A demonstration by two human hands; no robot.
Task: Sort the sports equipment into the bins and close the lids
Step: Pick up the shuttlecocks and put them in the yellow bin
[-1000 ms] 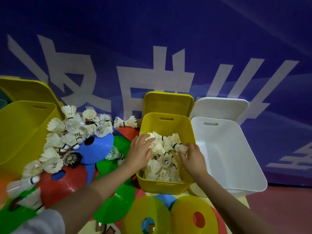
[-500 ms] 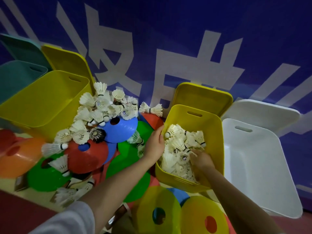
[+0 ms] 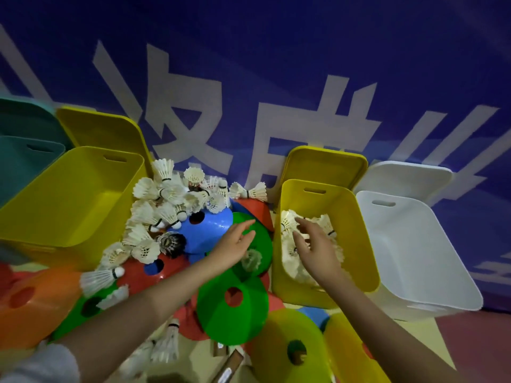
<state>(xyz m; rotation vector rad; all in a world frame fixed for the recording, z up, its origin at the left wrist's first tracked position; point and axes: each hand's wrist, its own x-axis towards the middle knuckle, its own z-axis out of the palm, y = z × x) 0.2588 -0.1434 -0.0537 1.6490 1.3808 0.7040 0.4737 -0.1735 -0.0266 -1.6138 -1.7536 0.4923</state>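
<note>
your left hand (image 3: pixel 235 246) hung over the green cone (image 3: pixel 258 244), fingers straight and spread, nothing in it. the shuttlecock pile (image 3: pixel 171 205) lay just beyond its fingertips, heaped on the blue cone (image 3: pixel 210 221) and spilling down onto the red cone (image 3: pixel 166 268). your right hand (image 3: pixel 315 248) hovered over the small yellow bin (image 3: pixel 356 217), fingers loosely spread and empty, directly above the shuttlecocks in the bin (image 3: pixel 293 252). that bin's near-left rim sat beside the green cone, its lid (image 3: pixel 323 164) propped against the blue banner (image 3: pixel 276 78) behind. the white bin (image 3: pixel 420 252) stood touching on the right, open, with room inside. the large yellow bin (image 3: pixel 69 197) lay open to the left of the pile, a teal bin (image 3: pixel 25 158) past it. cones crowded the floor near you.
</note>
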